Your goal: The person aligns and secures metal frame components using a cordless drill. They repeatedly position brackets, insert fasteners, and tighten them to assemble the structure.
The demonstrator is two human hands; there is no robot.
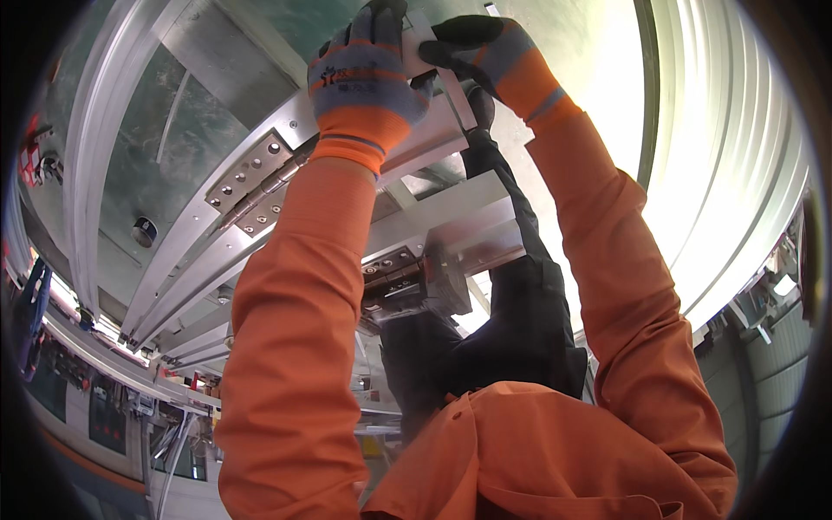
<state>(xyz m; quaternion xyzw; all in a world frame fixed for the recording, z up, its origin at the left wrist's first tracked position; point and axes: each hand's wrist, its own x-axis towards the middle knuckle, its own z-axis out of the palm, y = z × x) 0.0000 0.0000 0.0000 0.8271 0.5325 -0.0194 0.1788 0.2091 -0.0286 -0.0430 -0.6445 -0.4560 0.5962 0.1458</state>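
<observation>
orange sleeves (303, 303) reach up from the lower edge to a pale metal piece (417, 50) at top centre; the right gloved hand (498, 56) is nearly closed, pinching its right edge, while the left gloved hand (362, 82) bends beside it, its hold impossible to tell; left of centre sits a silver hinge (250, 178), with long metal profiles (94, 130) at upper left

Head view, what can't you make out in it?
In the head view:
Left hand: fingertips hidden behind its own back and the top edge.
Pale piece between it and the right hand: partly covered by both.
Lower hinge: left end hidden behind the left sleeve.
Red item, far left: too small to identify.
</observation>
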